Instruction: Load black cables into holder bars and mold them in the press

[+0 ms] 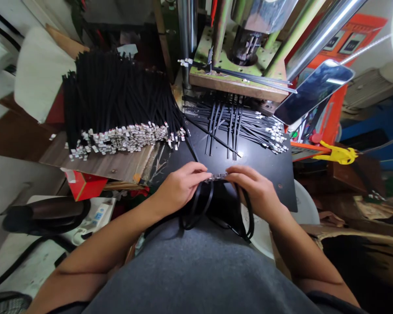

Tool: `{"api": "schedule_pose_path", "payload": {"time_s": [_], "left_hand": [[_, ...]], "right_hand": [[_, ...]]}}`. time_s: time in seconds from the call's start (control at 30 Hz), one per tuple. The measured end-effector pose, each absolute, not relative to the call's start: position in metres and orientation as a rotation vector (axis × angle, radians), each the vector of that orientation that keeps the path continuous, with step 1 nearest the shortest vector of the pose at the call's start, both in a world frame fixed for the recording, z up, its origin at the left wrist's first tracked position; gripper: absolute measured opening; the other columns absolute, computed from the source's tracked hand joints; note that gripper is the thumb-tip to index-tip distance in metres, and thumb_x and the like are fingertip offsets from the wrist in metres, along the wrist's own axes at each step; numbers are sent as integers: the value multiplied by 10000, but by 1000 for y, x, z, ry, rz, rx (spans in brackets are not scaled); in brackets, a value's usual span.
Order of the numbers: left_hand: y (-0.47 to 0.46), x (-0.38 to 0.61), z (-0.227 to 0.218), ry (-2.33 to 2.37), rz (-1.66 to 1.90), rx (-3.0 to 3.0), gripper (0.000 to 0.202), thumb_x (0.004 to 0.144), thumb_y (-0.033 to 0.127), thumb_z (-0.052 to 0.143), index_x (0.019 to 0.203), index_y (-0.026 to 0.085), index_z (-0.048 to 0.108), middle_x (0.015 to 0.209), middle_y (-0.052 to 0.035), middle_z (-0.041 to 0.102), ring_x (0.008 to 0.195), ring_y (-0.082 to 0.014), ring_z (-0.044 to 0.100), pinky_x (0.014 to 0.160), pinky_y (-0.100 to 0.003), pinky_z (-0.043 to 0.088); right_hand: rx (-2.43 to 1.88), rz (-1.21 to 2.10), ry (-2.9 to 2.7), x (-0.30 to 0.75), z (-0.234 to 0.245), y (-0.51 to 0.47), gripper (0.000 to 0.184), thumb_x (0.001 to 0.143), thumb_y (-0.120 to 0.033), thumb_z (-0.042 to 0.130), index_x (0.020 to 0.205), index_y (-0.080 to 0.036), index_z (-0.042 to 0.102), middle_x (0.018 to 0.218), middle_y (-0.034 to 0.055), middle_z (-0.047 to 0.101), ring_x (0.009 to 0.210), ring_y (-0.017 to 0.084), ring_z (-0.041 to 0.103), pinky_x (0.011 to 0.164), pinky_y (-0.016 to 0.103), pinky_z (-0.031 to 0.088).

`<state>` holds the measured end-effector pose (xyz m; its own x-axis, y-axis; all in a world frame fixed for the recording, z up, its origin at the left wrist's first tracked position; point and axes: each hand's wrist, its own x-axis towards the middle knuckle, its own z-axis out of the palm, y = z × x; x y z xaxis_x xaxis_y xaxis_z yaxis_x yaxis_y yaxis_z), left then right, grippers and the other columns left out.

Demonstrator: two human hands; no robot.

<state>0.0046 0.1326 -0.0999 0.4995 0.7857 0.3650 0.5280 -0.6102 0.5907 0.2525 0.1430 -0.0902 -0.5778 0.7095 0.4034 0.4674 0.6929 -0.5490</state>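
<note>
From above, we look down on our own body, seen from chest to hands. We wear a plain charcoal-grey shirt [196, 279], its cloth soft and matte, paler where light falls across the upper chest. Its surface is smooth and unpatterned. Near the bottom corners, dark sleeves [334, 302] end high on our arms. Below them, our left forearm [118, 231] and right forearm [303, 246] are bare, as are our left hand [182, 183] and right hand [258, 189].
</note>
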Motion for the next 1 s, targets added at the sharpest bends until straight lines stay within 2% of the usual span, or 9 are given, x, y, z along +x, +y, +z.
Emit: {"api": "schedule_pose_path", "payload": {"time_s": [0.1, 0.23, 0.47, 0.63, 0.7, 0.83, 0.9, 1.0], "left_hand": [[130, -4, -109, 1087, 991, 2211, 238, 947, 100, 558, 1136, 173, 684, 1059, -62, 681, 956, -120, 654, 854, -240, 550], [128, -3, -119, 1033, 1063, 2205, 210, 937, 118, 597, 1130, 159, 669, 1041, -58, 708, 940, -121, 670, 855, -239, 550], [129, -1, -103, 1112, 851, 2443, 146, 943, 177, 579, 1057, 161, 669, 980, -39, 722, 873, -190, 703, 770, -319, 579], [129, 13, -92, 1237, 669, 2606, 216, 962, 141, 482, 1001, 158, 693, 886, -46, 720, 793, -212, 706, 674, -330, 578], [129, 11, -93, 1218, 652, 2632, 219, 970, 142, 479, 1040, 153, 687, 924, -51, 723, 836, -210, 706, 720, -334, 591], [130, -9, -101, 1151, 719, 2609, 263, 973, 109, 489, 1191, 106, 634, 1155, -117, 668, 1098, -236, 644, 947, -399, 569], [131, -21, -103, 1248, 812, 2576, 259, 953, 79, 509, 1166, 90, 655, 1177, -157, 618, 1147, -256, 603, 956, -423, 557], [132, -32, -100, 1417, 976, 2517, 245, 920, 82, 580, 1121, 145, 704, 1054, -122, 606, 1007, -230, 616, 849, -405, 564]], "right_hand": [[-1012, 623, -2116, 256, -101, 146, 132, 941, -111, 569, 987, -205, 649, 1020, 48, 681, 942, 152, 653, 846, 293, 543], [-998, 706, -2069, 254, -114, 151, 95, 935, -131, 601, 958, -209, 650, 935, 19, 693, 877, 143, 654, 811, 292, 537], [-858, 588, -2225, 256, -110, 153, 168, 946, -70, 538, 1035, -179, 629, 987, 71, 685, 932, 183, 626, 837, 340, 533], [-725, 496, -2382, 252, -104, 155, 208, 964, -65, 466, 1056, -156, 629, 990, 103, 698, 943, 221, 616, 829, 379, 544], [-738, 498, -2426, 252, -102, 156, 223, 979, -91, 448, 1068, -156, 642, 993, 107, 701, 943, 225, 622, 819, 382, 551], [-936, 586, -2292, 259, -101, 153, 218, 983, -140, 483, 1084, -206, 665, 1037, 69, 706, 978, 194, 659, 867, 349, 559], [-1071, 631, -2130, 263, -104, 151, 171, 972, -164, 530, 1027, -225, 680, 1025, 45, 705, 967, 178, 675, 873, 324, 558], [-1116, 681, -2082, 265, -109, 148, 125, 966, -178, 559, 997, -216, 674, 1005, 41, 702, 951, 168, 678, 874, 304, 554]]}}
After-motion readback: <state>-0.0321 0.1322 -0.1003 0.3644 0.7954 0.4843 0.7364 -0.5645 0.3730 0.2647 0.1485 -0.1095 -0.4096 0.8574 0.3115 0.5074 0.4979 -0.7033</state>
